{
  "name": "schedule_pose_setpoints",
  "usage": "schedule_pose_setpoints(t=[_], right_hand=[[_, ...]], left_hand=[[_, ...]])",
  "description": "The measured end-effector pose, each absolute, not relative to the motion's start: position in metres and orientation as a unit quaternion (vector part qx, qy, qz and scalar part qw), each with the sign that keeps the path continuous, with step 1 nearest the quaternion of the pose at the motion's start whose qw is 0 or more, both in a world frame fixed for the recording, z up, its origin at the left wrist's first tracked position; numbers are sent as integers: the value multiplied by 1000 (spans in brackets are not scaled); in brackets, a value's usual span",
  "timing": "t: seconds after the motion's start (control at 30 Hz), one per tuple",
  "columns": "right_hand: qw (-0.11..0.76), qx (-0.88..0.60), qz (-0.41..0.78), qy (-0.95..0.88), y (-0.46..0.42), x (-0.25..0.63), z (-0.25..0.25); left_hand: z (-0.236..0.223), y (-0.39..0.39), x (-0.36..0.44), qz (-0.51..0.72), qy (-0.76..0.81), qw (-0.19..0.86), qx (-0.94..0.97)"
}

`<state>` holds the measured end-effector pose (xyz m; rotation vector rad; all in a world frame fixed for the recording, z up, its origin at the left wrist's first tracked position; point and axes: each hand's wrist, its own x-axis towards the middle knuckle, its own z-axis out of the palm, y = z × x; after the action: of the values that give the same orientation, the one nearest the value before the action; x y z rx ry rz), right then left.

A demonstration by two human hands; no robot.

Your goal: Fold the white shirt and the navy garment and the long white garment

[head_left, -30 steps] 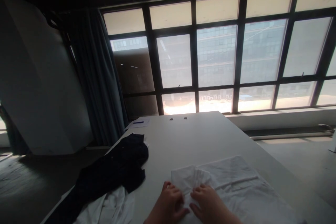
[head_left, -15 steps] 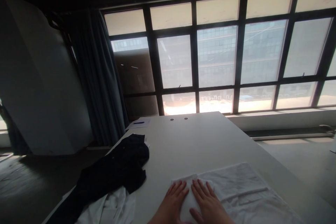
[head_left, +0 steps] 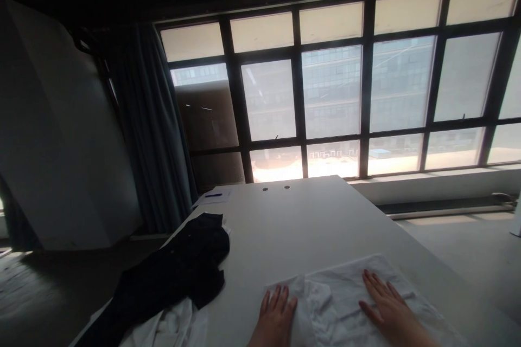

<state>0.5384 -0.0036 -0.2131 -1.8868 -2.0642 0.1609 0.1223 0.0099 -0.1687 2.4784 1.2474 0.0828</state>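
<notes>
My left hand (head_left: 277, 321) lies flat with its fingers apart on the left edge of a white cloth garment (head_left: 345, 287), which is spread and creased on the white table (head_left: 301, 222). My right hand (head_left: 386, 308) rests flat on the same garment further right, its fingers spread. A folded-over layer of the white fabric lies between my hands. To the left of my left hand, a crumpled black garment (head_left: 175, 265) lies over a white garment (head_left: 175, 329). Neither hand touches them.
A sheet of paper (head_left: 214, 197) with a blue pen (head_left: 214, 194) lies at the far end of the table, near two small round holes (head_left: 275, 187). Floor lies on both sides of the table. Behind it are a large window wall (head_left: 334, 92) and a dark curtain (head_left: 148, 130).
My right hand has slid rightward across the white garment, away from my left hand. My left hand stays near the garment's left edge, and the fabric between them now shows folds.
</notes>
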Motion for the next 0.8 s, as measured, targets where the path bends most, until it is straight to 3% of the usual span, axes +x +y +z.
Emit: schedule_pose_setpoints(t=[0.23, 0.4, 0.5, 0.8], right_hand=[[293, -701, -91, -644, -2, 605, -196], [234, -775, -164, -563, -20, 619, -189], [190, -791, -156, -559, -21, 615, -197], [250, -735, -6, -631, -13, 591, -201]], left_hand=[[-158, 5, 201, 20, 415, 213, 885], [-143, -4, 233, 49, 422, 220, 878], [-136, -11, 234, 65, 414, 218, 882], [-109, -5, 192, 71, 425, 232, 872]])
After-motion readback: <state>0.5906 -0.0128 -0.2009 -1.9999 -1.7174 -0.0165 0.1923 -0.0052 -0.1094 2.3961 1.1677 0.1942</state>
